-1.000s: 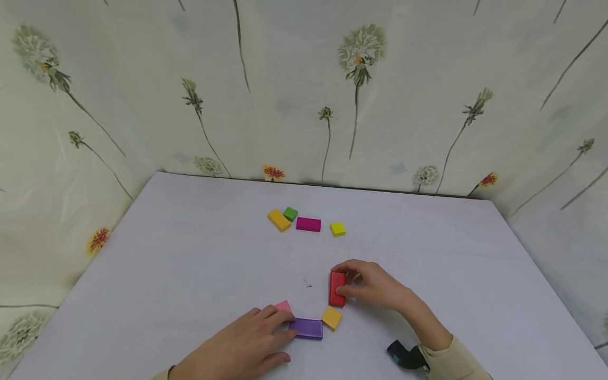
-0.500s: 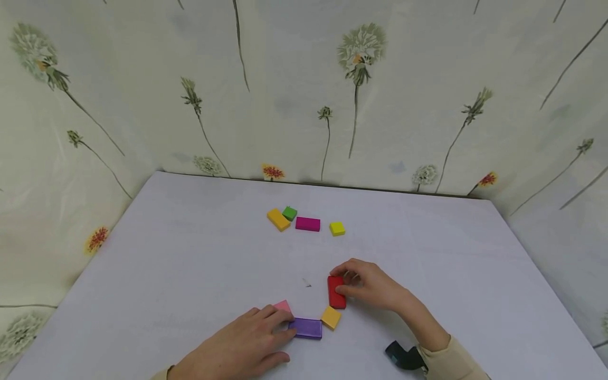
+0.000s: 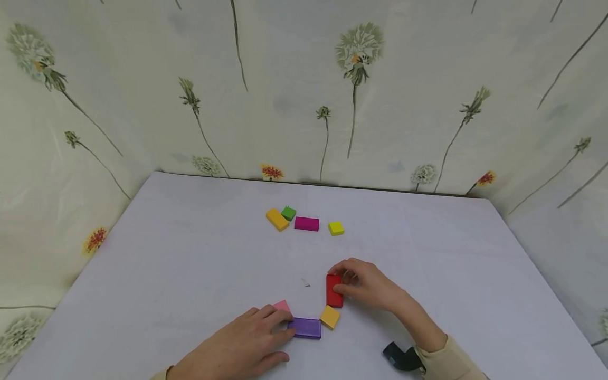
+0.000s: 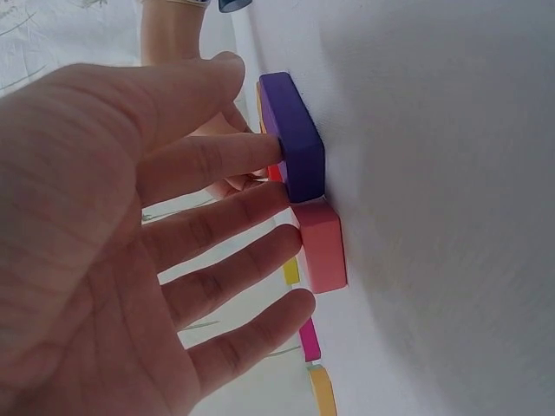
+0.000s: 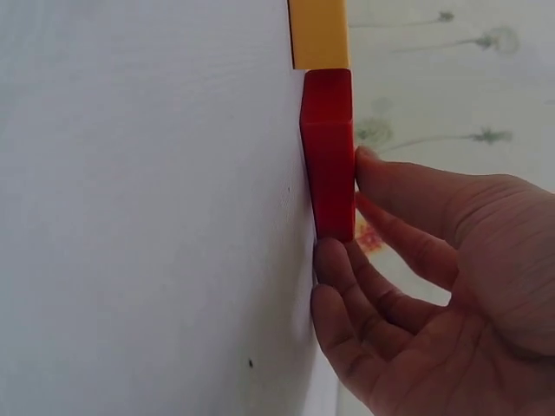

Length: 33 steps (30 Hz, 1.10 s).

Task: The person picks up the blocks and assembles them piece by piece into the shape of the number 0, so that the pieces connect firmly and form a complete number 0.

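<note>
My left hand (image 3: pixel 249 343) lies with its fingers fairly straight, fingertips touching the purple block (image 3: pixel 306 328) and the pink block (image 3: pixel 282 306), which its fingers partly cover in the head view. In the left wrist view the purple block (image 4: pixel 295 139) meets the pink block (image 4: pixel 321 247). My right hand (image 3: pixel 368 285) holds the red block (image 3: pixel 334 295), thumb on its upper face and fingers curled at its far end. A square orange block (image 3: pixel 330 317) sits between the purple block's right end and the red block's near end. The right wrist view shows red (image 5: pixel 331 165) against orange (image 5: pixel 319 35).
Farther back on the white table (image 3: pixel 214 253) lie a longer orange block (image 3: pixel 277 219), a green block (image 3: pixel 288 213), a magenta block (image 3: pixel 306 224) and a yellow block (image 3: pixel 336 228). A black curved object (image 3: pixel 401 358) is by the right sleeve. Flowered cloth (image 3: pixel 285 79) hangs behind.
My right hand has shifted the red block slightly toward me, up to the square orange block, and turned it a little. The left hand and the other blocks stay put.
</note>
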Each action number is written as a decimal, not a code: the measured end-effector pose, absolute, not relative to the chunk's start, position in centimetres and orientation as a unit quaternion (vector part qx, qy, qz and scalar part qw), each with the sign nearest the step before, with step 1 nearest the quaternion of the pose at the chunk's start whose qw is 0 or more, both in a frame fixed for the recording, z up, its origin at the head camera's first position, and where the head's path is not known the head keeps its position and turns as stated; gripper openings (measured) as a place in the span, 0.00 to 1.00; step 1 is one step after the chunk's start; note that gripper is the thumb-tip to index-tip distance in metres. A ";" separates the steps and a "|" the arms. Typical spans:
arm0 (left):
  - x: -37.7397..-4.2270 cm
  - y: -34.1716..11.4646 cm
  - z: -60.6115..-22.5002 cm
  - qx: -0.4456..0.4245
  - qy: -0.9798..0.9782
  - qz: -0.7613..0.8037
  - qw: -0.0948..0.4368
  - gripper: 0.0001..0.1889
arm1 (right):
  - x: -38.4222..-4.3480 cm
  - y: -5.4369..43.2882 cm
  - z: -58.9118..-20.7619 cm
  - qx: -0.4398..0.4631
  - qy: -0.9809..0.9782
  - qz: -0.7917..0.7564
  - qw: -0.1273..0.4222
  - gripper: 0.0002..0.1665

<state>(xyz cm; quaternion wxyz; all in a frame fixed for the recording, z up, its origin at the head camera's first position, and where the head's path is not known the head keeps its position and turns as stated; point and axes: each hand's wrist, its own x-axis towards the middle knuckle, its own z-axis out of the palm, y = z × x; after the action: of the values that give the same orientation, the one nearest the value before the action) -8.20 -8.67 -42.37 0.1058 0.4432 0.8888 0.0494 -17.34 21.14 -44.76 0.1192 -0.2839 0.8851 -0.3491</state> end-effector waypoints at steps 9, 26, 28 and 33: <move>-8.3 -8.7 -42.5 0.446 0.888 0.056 0.099 0.23 | -17.1 20.8 -44.6 -0.279 0.888 -0.346 0.119 0.17; -8.1 -8.7 -42.3 0.444 0.889 0.041 0.102 0.23 | -16.2 20.6 -42.5 -0.258 0.917 -0.302 0.041 0.18; -8.1 -8.7 -42.4 0.445 0.889 0.042 0.101 0.23 | -15.2 20.4 -41.7 -0.251 0.930 -0.269 0.023 0.19; -8.1 -8.7 -42.4 0.448 0.888 0.048 0.091 0.22 | -11.7 19.3 -40.8 -0.273 0.949 -0.156 -0.008 0.23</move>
<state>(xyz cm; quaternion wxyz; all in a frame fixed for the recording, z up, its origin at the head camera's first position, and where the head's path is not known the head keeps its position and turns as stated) -8.11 -8.71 -42.39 0.0915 0.4484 0.8878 0.0476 -11.71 19.26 -40.82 -0.0078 -0.2732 0.9491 -0.1565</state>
